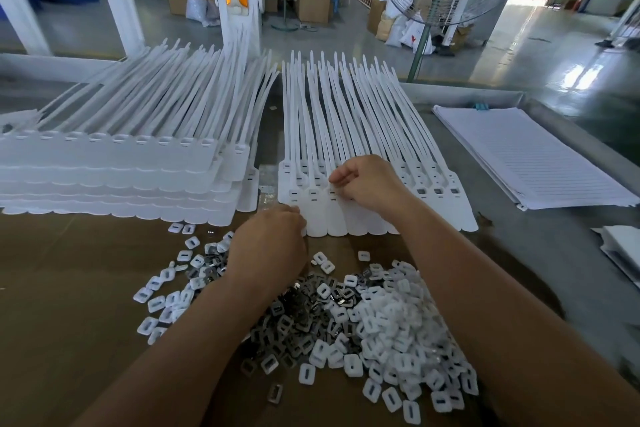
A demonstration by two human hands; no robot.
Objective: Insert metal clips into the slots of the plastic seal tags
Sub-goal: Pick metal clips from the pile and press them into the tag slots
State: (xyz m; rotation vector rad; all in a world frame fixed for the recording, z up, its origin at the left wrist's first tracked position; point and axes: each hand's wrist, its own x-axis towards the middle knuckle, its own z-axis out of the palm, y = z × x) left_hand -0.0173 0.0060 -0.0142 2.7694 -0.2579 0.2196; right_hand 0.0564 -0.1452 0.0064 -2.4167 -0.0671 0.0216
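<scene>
From my remote view, the grey table (519, 263) fills the scene, and a brown cardboard (69, 288) sheet covers its near left part. On the far left lies a stack (121, 166) of white tag sheets, several layers deep, with the tails pointing away from me. Just beside it, in the middle, lies a row of tags (346, 114), also tails away, with the rounded heads toward me and overlapping the cardboard's far edge. A sheaf of lined paper (536, 159) lies well apart to the right.

On the cardboard, between the forearms, sits a loose pile (363, 333) of small parts: dark metal clips (287, 322) mostly in the middle, and white caps (401, 333) heaped on the right and scattered to the left.

My right hand (367, 184) rests on the heads of the row, fingers curled, with the tips drawn together over one slot. I cannot tell whether a clip is pinched there. Heads to its right show dark square openings, while those to its left show only narrow slits.

My left hand (266, 243) lies knuckles up between the pile and the row, its fingers curled under at the near edge of the leftmost heads. What it holds, if anything, is hidden.
</scene>
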